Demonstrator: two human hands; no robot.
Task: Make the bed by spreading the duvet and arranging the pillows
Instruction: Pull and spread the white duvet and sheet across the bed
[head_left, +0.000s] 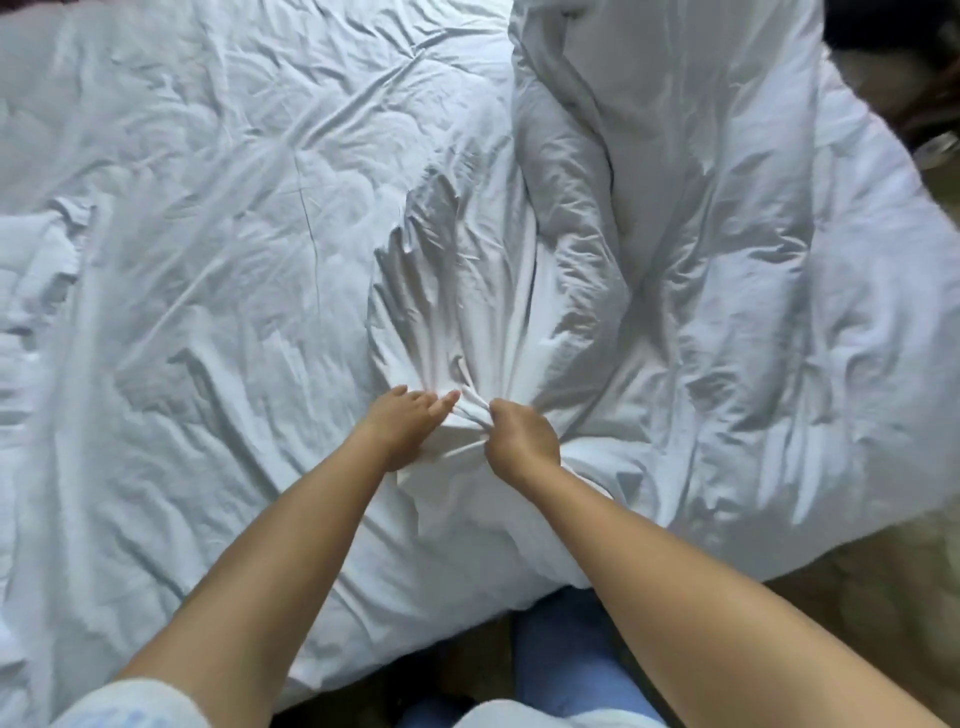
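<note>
A rumpled white duvet covers the bed, bunched into a thick ridge on the right half and flatter on the left. My right hand grips a gathered fold of the duvet near the middle of the near side, fingers curled round the cloth. My left hand lies just left of it, fingers straight and pressing flat on the fabric beside the fold. Creases fan out from the gripped spot. No pillow is in view.
The near edge of the bed runs diagonally in front of my legs in blue trousers. Brown floor shows at lower right. Dark furniture and objects stand past the bed's right edge.
</note>
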